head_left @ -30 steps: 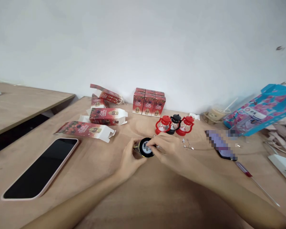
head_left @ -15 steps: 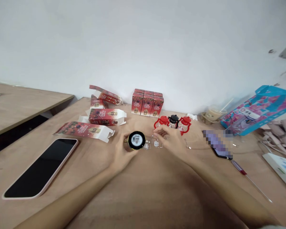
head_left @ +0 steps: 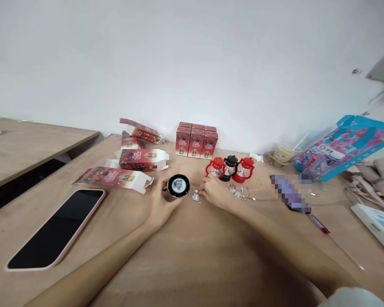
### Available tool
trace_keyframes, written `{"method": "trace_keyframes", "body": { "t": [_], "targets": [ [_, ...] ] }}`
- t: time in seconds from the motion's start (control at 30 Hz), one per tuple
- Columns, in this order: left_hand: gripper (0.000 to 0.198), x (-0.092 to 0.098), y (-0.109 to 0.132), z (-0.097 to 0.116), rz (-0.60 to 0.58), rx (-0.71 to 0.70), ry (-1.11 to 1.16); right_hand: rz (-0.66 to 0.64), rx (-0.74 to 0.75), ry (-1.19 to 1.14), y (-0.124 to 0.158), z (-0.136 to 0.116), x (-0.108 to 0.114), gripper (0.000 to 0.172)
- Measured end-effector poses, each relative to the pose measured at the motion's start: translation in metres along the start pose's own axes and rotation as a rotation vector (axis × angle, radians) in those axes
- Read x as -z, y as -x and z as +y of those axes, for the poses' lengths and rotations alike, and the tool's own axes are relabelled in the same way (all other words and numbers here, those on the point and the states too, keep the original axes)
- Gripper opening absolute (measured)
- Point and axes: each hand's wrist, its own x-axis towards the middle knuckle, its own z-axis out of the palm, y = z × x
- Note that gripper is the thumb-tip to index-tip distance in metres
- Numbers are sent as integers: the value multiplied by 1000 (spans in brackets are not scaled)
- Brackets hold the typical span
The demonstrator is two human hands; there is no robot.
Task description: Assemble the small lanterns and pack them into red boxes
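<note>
My left hand is wrapped round a small black-and-gold lantern, its round underside turned towards me with a pale disc in the middle. To the right of it, my right hand is low over the table with fingers pinched together. Whatever those fingertips hold is hidden. Just left of them lies a small white part with thin wire around it. More small metal and white parts are scattered on the right hand's other side. Behind this hand stand two red lanterns and a black lantern.
Several red printed boxes stand by the wall. Opened boxes lie at left above a phone. On the right are another phone, a screwdriver, a drink cup and a blue floral bag.
My right hand has moved left and down, closer to the lantern in my left hand. The loose parts to its right now show. The view has shifted slightly.
</note>
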Motion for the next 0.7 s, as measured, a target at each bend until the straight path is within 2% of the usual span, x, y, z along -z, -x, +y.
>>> {"method": "trace_keyframes", "body": {
  "t": [0.07, 0.13, 0.23, 0.3, 0.33, 0.47, 0.6, 0.7],
  "targets": [
    [38, 0, 0, -2, -5, -18, -7, 18, 10, -26, 0, 1, 2, 11],
    [40, 0, 1, -5, -6, -39, 1, 115, -1, -101, 2, 0, 8, 9],
    [42, -1, 1, -9, -3, -71, 11, 423, -37, -288, 9, -9, 23, 10],
    [43, -1, 2, -10, -13, -76, 11, 597, 16, -381, 13, -20, 33, 12],
    [43, -1, 2, -10, -18, -76, 14, 638, 72, -392, 15, -27, 37, 13],
    [41, -1, 2, -9, -30, -86, 33, 656, 275, -263, 11, -46, 40, 18],
    [41, -1, 3, -9, -35, -82, 32, 681, 318, -144, 5, -51, 38, 21],
    [41, -2, 3, -10, -27, -66, 50, 741, 336, -145, 5, -49, 39, 18]
  ]
}}
